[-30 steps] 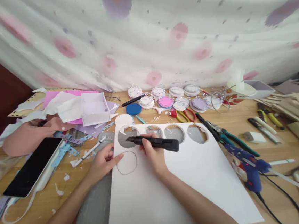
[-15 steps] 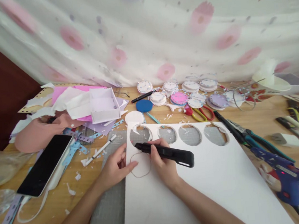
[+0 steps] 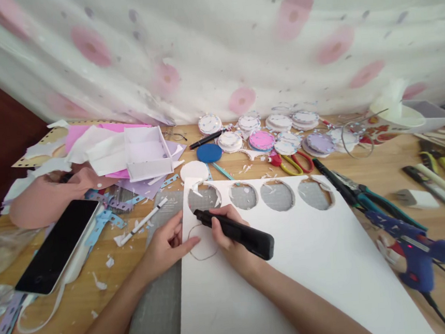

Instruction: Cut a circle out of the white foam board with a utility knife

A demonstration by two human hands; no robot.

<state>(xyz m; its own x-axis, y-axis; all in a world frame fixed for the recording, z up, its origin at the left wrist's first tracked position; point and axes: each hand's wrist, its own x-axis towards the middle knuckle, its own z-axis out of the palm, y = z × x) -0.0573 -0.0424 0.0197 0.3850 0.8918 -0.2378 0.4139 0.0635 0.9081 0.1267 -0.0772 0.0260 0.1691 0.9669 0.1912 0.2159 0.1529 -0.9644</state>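
Observation:
My right hand [image 3: 229, 242] grips a black utility knife [image 3: 248, 237]. The knife's tip is at the upper edge of a pencilled circle [image 3: 205, 258] on a white foam board [image 3: 295, 280]. On the board's left edge, my left hand [image 3: 167, 250] has its thumb on top beside the circle and its fingers curled at the side. Several round holes run along the board's far edge, showing the grey cutting mat [image 3: 153, 313] beneath. A cut white disc [image 3: 194, 171] lies just beyond the leftmost hole.
Decorated discs [image 3: 262, 140] and a blue disc [image 3: 209, 152] lie at the back. Scissors [image 3: 298, 163], pliers [image 3: 385, 204] and a blue glue gun [image 3: 413, 254] are on the right. A phone [image 3: 58, 246], white box [image 3: 149, 151] and paper scraps occupy the left.
The knife tip has moved slightly toward the left side of the pencilled circle, and its handle is turned a little nearer me. My left hand keeps its place on the board's edge.

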